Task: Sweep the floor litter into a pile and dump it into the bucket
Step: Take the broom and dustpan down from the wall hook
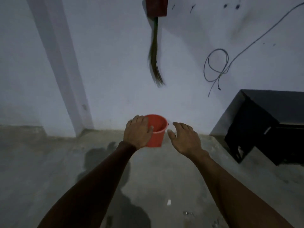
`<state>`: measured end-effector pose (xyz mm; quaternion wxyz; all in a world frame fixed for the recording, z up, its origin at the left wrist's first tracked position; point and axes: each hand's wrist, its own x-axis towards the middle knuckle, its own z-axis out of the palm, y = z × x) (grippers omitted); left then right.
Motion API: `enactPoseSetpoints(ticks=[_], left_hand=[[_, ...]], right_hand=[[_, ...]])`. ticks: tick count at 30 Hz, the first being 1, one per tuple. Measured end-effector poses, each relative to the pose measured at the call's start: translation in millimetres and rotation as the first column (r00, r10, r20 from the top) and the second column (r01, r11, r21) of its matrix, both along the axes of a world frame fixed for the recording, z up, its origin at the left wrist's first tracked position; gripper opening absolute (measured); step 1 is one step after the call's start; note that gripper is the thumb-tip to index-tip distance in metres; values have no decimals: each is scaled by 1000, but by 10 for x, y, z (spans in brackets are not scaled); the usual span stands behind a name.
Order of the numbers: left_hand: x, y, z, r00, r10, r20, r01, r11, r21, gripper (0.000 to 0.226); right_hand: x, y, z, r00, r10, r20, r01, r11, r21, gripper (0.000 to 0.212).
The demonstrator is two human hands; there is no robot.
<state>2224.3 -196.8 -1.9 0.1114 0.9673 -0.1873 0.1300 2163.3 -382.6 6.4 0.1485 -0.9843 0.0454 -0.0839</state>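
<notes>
The bucket [157, 131] at the centre is plain orange-red. At twelve o'clock a dark red box [156, 6] hangs on the pale bluish-white wall [115, 63], an olive-brown broom [155, 60] below it. A grey cable [215, 65] loops at two o'clock; a black cabinet [266, 125] sits at three. The floor [49, 153] is mottled grey with dark stains.

The left hand [137, 131] covers the left side of the red bucket [157, 129], so whether its fingers grip the rim is unclear. The dark red object [156, 6] on the wall and the black table [269, 125] are cut off by the frame edges. The broom [154, 58] is blurred. Floor litter [187, 213] is too small to identify
</notes>
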Motion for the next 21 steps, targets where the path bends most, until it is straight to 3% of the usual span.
enactPoseSetpoints(ticks=[11,21], left_hand=[[3234,-519,914,971,26,239,-10,998,-68,54],[5831,-1027,2491,904,135,406,-16,959,-283,54]], right_hand=[[3321,-388,767,952,47,303,-46,999,-11,55],[6141,-926,2374,845,55,532,-106,992,66,55]])
